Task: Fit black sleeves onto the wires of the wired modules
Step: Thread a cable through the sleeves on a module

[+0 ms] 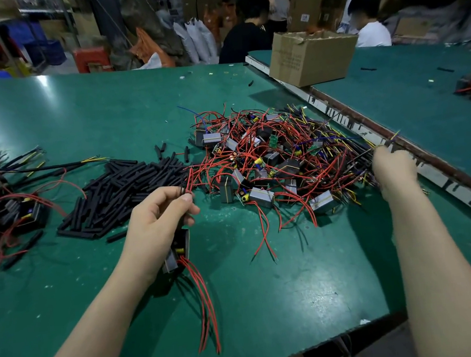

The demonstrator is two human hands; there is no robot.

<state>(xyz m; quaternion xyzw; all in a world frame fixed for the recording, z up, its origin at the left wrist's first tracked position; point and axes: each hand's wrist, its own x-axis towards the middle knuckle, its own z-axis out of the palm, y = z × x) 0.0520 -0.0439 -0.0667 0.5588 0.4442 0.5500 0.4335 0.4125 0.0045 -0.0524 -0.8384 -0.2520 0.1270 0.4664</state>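
Head view, the only one: the left hand (160,224) has its fingers curled round a small grey-and-black boxy wired module (178,252) with long red leads dangling toward the near table edge, while its thumb and forefinger pinch the tips of other red wires up top. The landmark is the tangled heap of unsleeved modules with red, yellow and black wires (278,159) in mid-table. The held module sits just near-left of that heap. The loose pile of short black tubular sleeves (122,193) lies directly left of the heap, touching its red strands. Further left of the heap, a bunch of already sleeved modules (4,199). The right hand (393,173) reaches into the heap's right edge; its fingers are buried among wires, so I cannot tell whether it grips anything. The brown cardboard box (311,57) stands beyond the heap, on the far right. Green table mat (297,282) lies under everything. Risks: pulling from the heap's right side could drag tangled neighbours along or off the table's rail; the pinched red tips may snag on heap strands; dangling leads could catch on the table edge; no sleeve is in either hand yet.
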